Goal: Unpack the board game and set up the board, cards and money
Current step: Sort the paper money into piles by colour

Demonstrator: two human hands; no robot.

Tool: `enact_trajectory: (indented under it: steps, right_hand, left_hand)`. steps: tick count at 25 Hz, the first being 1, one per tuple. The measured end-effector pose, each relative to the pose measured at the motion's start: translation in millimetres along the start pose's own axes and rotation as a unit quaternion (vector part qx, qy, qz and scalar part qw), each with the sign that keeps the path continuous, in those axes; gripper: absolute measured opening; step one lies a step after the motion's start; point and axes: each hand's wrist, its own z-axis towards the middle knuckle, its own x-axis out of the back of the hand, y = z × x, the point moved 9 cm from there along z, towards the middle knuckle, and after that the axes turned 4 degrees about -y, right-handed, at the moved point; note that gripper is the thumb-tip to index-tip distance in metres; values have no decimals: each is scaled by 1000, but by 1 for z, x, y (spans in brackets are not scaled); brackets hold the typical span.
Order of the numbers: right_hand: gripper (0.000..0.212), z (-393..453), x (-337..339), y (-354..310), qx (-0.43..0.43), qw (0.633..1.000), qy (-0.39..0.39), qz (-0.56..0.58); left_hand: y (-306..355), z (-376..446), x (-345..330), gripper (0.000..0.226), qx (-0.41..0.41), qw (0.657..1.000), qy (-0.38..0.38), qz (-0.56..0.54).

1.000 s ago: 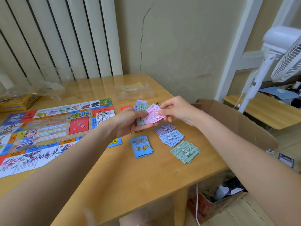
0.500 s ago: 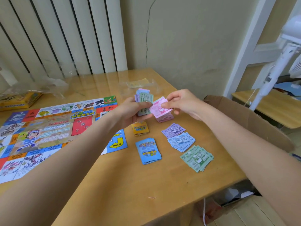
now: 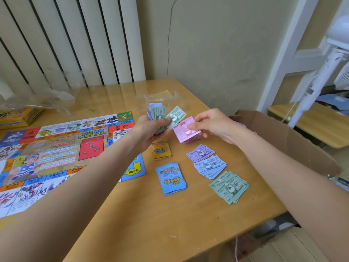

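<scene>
Sorting play money by colour, mid-deal. Left hand (image 3: 149, 129) grips the unsorted wad of notes (image 3: 157, 115) held above the table, thumb across the front, a green note fanned out at the top. Right hand (image 3: 213, 125) pinches one pink note (image 3: 186, 130) by its right edge, thumb on top, fingers under, note hovering over the pink pile (image 3: 192, 139) on the wooden table (image 3: 151, 214).

Sorted piles lie to the right of the cards: purple notes (image 3: 200, 153), blue notes (image 3: 209, 166), green notes (image 3: 229, 187), each loosely fanned, near each other but apart. Yellow card deck (image 3: 162, 150) and blue card deck (image 3: 171, 178) sit between the piles and the game board (image 3: 56, 154), which lies flat and unfolded on the left.

Handling, as a guess: notes are thin paper, very light, floppy, easy to crease, and they cling together, so two may lift as one. Best taken by an edge or corner with a thumb slide, then laid flat. Loose piles likely scatter with any draught; a fan (image 3: 332, 59) stands close on the right. Card decks are stiffer; take them by the long sides.
</scene>
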Motion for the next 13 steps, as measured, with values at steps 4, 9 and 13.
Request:
enact_trajectory:
  steps: [4, 9, 13]
  right_hand:
    - [18, 6, 28, 9, -34, 996, 78, 3]
    - [20, 17, 9, 17, -65, 986, 50, -142]
    - [53, 22, 3, 7, -52, 922, 49, -380]
  left_hand:
    - [-2, 2, 16, 12, 22, 999, 21, -28]
    - [-19, -1, 5, 13, 86, 996, 1, -24]
    - [-22, 2, -3, 16, 111, 994, 7, -2]
